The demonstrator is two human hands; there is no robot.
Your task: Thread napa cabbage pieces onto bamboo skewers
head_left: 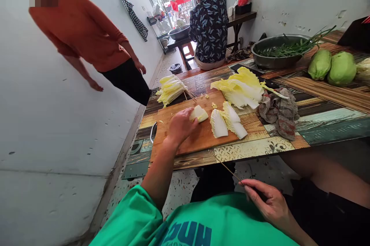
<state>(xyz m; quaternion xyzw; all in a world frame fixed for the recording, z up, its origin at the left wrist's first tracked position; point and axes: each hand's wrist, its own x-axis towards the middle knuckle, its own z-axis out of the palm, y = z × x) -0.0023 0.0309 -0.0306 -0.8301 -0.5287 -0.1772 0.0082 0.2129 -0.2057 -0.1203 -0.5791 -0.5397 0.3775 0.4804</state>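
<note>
My left hand is over the wooden cutting board, its fingers closed on the near-left edge of a pale napa cabbage piece. Below the table's front edge, my right hand pinches a thin wooden skewer, which slants up and left toward the board. More cut cabbage leaves lie at the board's right side. Skewered cabbage is stacked at the far left, its stick ends pointing right. Larger loose cabbage leaves lie beyond the board.
A crumpled cloth and a bundle of skewers lie to the right. Behind them are a metal bowl of long greens and two green gourds. One person in orange stands left; another sits facing away.
</note>
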